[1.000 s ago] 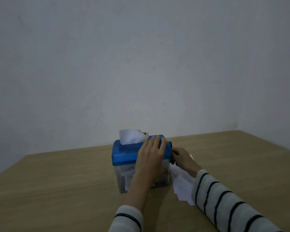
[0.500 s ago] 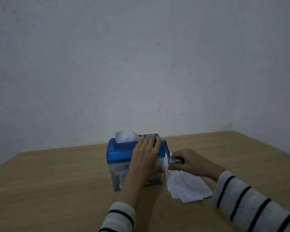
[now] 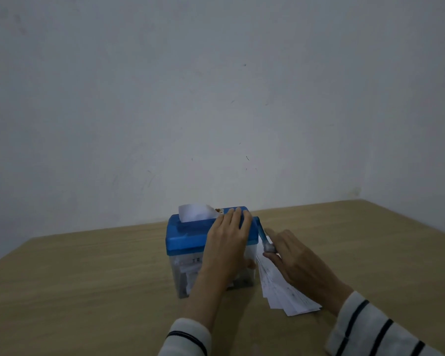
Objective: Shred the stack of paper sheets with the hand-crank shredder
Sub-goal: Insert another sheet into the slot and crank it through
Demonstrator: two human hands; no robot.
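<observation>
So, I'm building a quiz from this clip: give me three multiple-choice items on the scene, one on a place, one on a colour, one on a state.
1. Where does the stack of paper sheets lie?
A. on the table, right of the shredder
B. on top of the lid
C. left of the shredder

2. What colour is the shredder's lid?
A. red
B. blue
C. green

3. What is the left hand doing?
A. hanging off the table
B. lifting a sheet
C. resting on the shredder

Answers: 1 A, the sheets fan out beside the clear bin under the right hand; 2 B, the top is plainly blue; 3 C, its fingers lie over the lid.
</observation>
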